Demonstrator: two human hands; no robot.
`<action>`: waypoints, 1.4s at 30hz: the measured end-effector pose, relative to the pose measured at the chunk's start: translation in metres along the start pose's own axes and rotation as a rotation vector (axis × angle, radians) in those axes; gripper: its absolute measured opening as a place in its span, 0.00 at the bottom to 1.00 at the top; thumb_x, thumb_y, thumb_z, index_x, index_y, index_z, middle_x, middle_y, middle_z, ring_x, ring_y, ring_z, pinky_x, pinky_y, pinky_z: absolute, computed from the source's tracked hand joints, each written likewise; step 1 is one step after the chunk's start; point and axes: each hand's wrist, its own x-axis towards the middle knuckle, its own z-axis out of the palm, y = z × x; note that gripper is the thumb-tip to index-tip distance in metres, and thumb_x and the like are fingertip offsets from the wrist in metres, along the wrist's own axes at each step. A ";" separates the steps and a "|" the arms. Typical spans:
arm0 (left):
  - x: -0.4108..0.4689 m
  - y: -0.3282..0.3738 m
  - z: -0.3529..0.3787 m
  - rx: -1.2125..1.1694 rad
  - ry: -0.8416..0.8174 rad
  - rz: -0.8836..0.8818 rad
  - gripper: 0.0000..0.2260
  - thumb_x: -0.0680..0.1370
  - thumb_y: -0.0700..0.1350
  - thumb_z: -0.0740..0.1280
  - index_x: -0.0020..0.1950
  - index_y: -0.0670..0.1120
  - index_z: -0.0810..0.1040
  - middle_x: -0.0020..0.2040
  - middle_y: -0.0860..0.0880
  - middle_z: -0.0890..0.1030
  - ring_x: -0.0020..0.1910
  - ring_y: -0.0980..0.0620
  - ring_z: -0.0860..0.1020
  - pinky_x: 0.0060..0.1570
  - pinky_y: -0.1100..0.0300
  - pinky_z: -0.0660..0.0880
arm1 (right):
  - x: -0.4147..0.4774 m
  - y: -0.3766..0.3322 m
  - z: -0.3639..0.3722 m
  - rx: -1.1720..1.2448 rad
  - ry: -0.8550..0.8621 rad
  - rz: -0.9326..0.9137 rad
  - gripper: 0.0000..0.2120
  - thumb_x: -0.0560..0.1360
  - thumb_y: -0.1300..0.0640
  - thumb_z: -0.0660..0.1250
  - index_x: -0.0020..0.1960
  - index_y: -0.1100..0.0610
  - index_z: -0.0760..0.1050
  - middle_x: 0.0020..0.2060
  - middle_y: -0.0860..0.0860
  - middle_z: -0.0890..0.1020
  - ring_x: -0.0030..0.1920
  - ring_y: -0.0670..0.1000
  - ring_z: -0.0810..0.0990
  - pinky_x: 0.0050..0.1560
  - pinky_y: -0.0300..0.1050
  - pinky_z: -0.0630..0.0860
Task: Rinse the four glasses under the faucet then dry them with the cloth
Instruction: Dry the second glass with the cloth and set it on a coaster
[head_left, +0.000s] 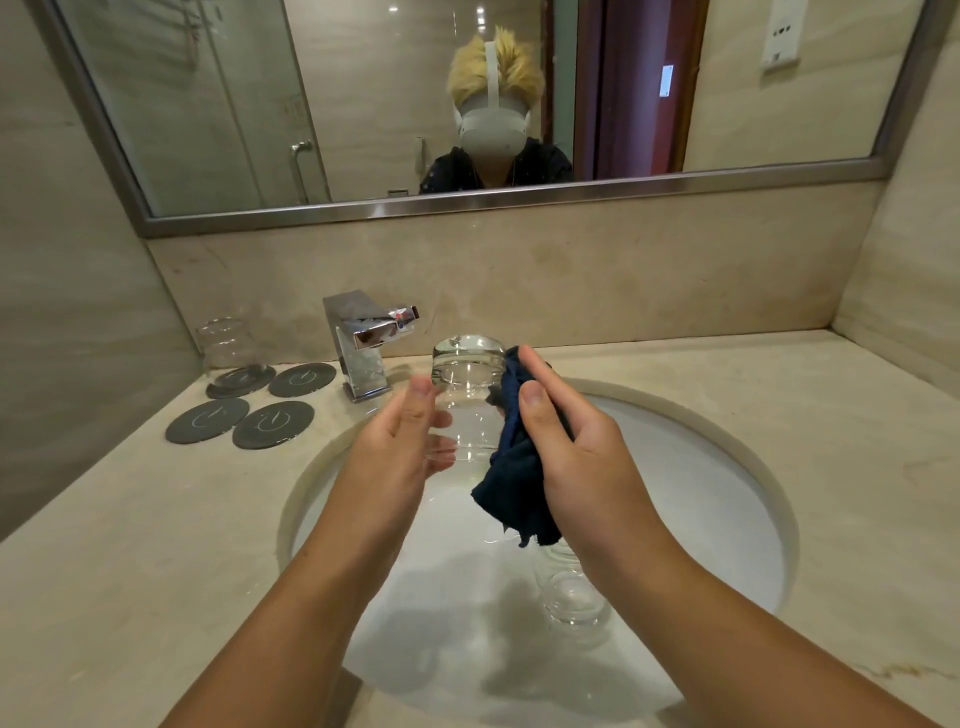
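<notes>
Now drying, not rinsing, with no water seen falling from the chrome faucet. Left hand wrapped round a clear glass, thumb up on the near side, fingers visible through the wall. Held tilted above the sink, thick base pointing toward the mirror. Right hand gripping the dark blue cloth, thumb and fingers pressing it against the right flank of that glass.

Probably the second of four: one upturned glass, presumably done, on a grey coaster at back left, with three bare coasters beside it. At least one more wet glass lying in the basin under the right forearm — exact count hard to tell.

Next, likely: turn with the left, wipe round the wall and inside, then set mouth-down on a free coaster — gently, with wet glass apt to slip.
</notes>
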 end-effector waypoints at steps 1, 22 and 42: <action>0.001 -0.001 -0.001 0.010 0.002 0.029 0.24 0.74 0.67 0.62 0.64 0.56 0.81 0.56 0.45 0.84 0.47 0.49 0.83 0.55 0.54 0.81 | 0.000 0.001 -0.001 -0.014 0.010 -0.014 0.20 0.86 0.45 0.61 0.77 0.34 0.71 0.71 0.35 0.78 0.65 0.40 0.80 0.52 0.45 0.84; -0.001 -0.007 0.000 0.110 -0.056 0.016 0.24 0.71 0.75 0.69 0.64 0.70 0.76 0.58 0.56 0.85 0.51 0.59 0.86 0.67 0.50 0.79 | 0.009 0.007 -0.006 -0.027 0.019 -0.012 0.18 0.86 0.47 0.62 0.75 0.38 0.74 0.68 0.34 0.80 0.64 0.30 0.77 0.58 0.25 0.73; -0.002 -0.002 0.001 0.063 -0.050 -0.016 0.28 0.71 0.71 0.67 0.63 0.56 0.79 0.57 0.53 0.86 0.59 0.51 0.83 0.60 0.55 0.79 | 0.007 0.005 -0.004 -0.007 0.011 -0.023 0.18 0.87 0.46 0.61 0.76 0.38 0.73 0.72 0.36 0.78 0.72 0.35 0.74 0.70 0.34 0.72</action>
